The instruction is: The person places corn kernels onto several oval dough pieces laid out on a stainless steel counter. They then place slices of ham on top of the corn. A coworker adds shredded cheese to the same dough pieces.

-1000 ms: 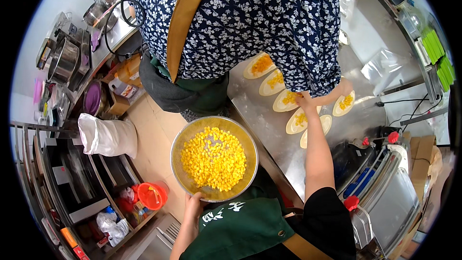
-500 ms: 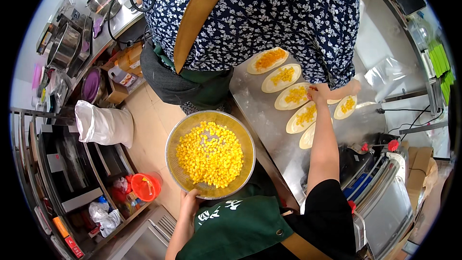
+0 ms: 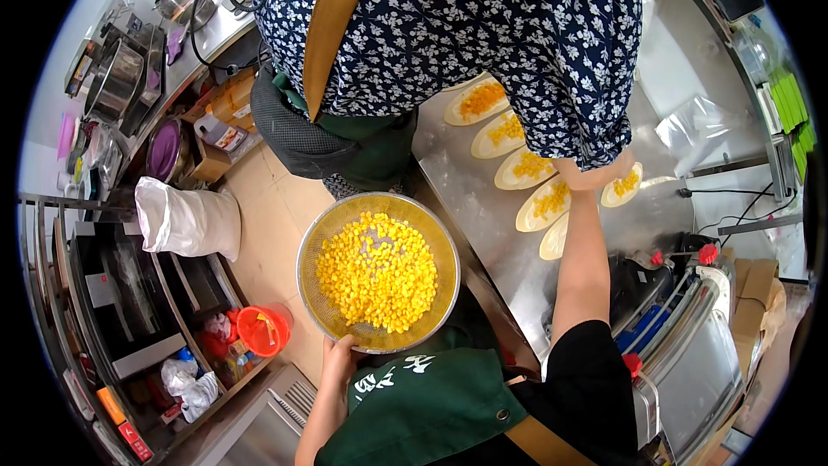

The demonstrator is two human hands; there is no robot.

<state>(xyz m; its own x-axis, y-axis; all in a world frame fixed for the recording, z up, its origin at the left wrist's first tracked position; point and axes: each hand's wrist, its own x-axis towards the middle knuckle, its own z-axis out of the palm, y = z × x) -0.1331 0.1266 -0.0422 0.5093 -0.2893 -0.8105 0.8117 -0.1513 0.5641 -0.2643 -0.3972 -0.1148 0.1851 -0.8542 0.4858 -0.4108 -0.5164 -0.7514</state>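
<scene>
My left hand (image 3: 337, 361) grips the near rim of a round mesh strainer (image 3: 379, 200), fingers closed on its edge. Loose yellow corn kernels (image 3: 377, 280) fill much of its bottom. My right arm (image 3: 580, 263) reaches over the metal table; my right hand is hidden where a co-worker's forearm (image 3: 593, 175) crosses it. Around it lie several pale, boat-shaped dough pieces (image 3: 528, 222) in a slanting row, most topped with corn. The farthest one visible carries a more orange topping (image 3: 483, 100). Another topped piece (image 3: 611, 198) lies to the right of the arms.
A co-worker in a floral top (image 3: 466, 26) leans over the metal table (image 3: 470, 220) ahead. On the floor at left stand a white sack (image 3: 185, 217) and a red bucket (image 3: 261, 330). Shelving (image 3: 129, 302) lines the left side; folded metal equipment (image 3: 690, 371) stands at right.
The co-worker's sleeve and forearm have moved lower and left, now covering my right hand, which showed over the dough pieces before. The strainer stays nearly in place.
</scene>
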